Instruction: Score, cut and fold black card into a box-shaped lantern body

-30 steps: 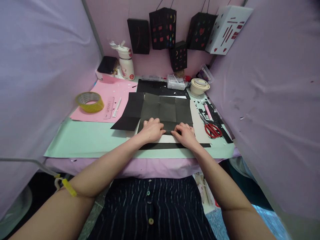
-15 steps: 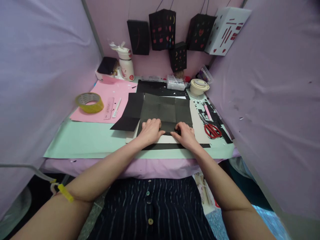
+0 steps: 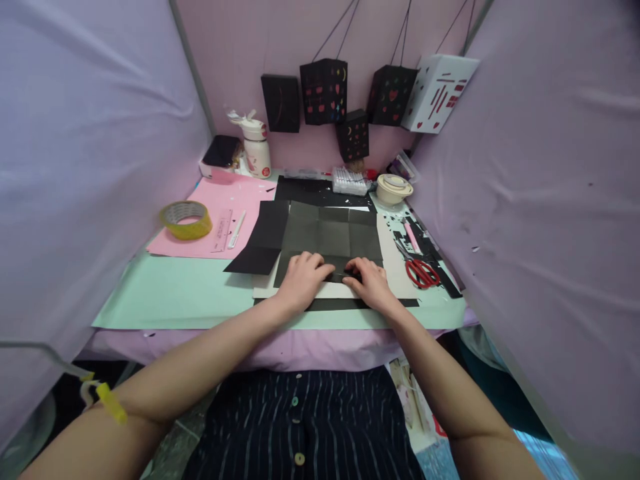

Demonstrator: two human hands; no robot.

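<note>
My left hand [image 3: 303, 278] and right hand [image 3: 369, 284] press flat, fingers curled, on the creased black paper [image 3: 327, 233] near the table edge. Red scissors [image 3: 421, 272] lie right; yellow tape [image 3: 185, 219] left. Beyond, a cream tub [image 3: 393, 189], contents unclear.

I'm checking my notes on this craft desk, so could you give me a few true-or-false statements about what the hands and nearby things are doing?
1. Both the left hand and right hand press on the black creased paper. True.
2. The red scissors are in the right hand. False: they lie on the table, right of it.
3. The yellow tape roll sits on the pink sheet. True.
4. The paper lanterns stand on the table. False: they hang by strings on the back wall.
</note>
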